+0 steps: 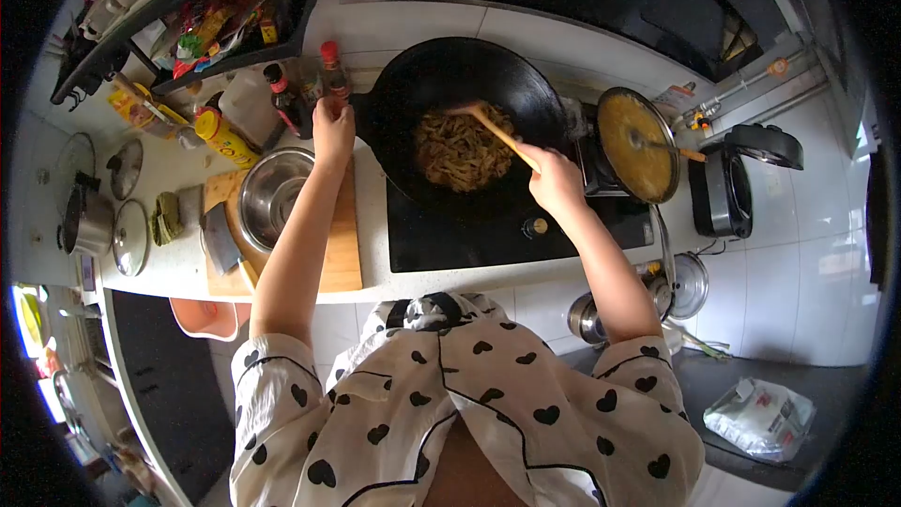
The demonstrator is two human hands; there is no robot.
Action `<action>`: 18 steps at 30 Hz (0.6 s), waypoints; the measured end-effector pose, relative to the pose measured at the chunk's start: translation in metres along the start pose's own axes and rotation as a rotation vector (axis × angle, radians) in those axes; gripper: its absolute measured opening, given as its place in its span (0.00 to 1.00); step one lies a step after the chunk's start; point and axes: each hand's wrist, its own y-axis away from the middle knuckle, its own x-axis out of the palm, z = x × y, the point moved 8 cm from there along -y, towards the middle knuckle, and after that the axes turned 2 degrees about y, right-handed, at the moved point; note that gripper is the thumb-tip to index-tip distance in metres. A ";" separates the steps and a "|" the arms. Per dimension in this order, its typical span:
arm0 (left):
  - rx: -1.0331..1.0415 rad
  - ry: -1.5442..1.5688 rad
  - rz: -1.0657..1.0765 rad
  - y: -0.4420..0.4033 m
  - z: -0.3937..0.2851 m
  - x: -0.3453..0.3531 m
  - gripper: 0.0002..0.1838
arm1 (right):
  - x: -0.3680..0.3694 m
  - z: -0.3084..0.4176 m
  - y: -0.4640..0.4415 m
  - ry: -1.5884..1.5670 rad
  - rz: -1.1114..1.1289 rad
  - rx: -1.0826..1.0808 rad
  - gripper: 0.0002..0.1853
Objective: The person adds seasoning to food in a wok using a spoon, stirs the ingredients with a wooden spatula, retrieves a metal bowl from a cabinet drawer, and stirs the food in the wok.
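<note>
My right hand is closed round the handle of a wooden spatula. The spatula's far end dips into the browned, shredded food in the bottom of a large black wok. At the wok's left side, my left hand is closed on the wok's handle, which the fingers mostly cover. Just behind that hand stands a bottle with a red cap. The wok sits over a black cooktop with a round knob at its front.
Right of the wok, a pan of yellowish liquid holds a ladle. Leftward, a steel bowl and a cleaver lie on a wooden cutting board. Sauce bottles and a yellow bottle stand behind. A black open-lidded appliance is far right.
</note>
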 end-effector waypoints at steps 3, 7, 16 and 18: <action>0.004 -0.016 -0.016 0.002 0.002 -0.002 0.11 | -0.011 0.004 0.013 0.020 0.017 -0.085 0.24; 0.019 0.012 -0.033 -0.003 0.010 -0.001 0.11 | -0.052 0.005 0.020 -0.009 0.056 -0.080 0.23; 0.076 -0.047 -0.051 0.001 -0.014 -0.003 0.09 | -0.063 0.028 0.040 0.073 0.214 -0.035 0.22; 0.091 -0.005 -0.049 -0.002 -0.008 -0.003 0.09 | -0.053 0.024 0.031 0.092 0.183 -0.026 0.22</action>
